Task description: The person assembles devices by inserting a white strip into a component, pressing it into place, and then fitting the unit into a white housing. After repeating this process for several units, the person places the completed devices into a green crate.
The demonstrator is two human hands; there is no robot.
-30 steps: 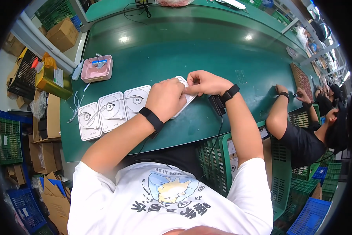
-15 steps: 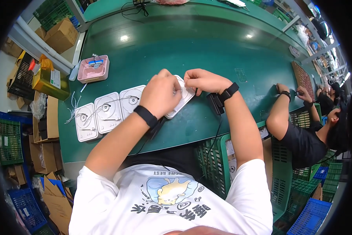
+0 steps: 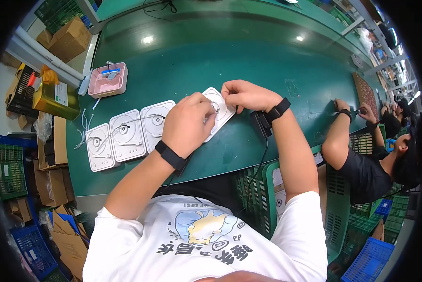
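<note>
A white, rounded box (image 3: 226,113) shaped like a small record player lies tilted on the green table under both my hands. My left hand (image 3: 188,120) is closed over its left side, with thumb and fingertips together near the round centre. At its upper right edge, my right hand (image 3: 252,96) is closed in a pinch. Whatever either set of fingertips holds is too small or hidden. Left of my hands stand three similar white boxes, a near-left one (image 3: 101,157), a middle one (image 3: 134,146) and one (image 3: 150,110) partly behind my left hand. Thin grey-white cords (image 3: 85,129) trail across them.
A pink bin (image 3: 94,89) with small items stands at the table's left, near a yellow tin (image 3: 48,101). A black device (image 3: 258,123) with a cable is by my right wrist. Green crates (image 3: 267,188) sit below the front edge. A co-worker's arm (image 3: 338,136) rests at the right.
My left hand has drawn slightly back, so more of the round centre of the white box shows. My right hand stays at the box's upper edge. The whole view has shifted a little.
</note>
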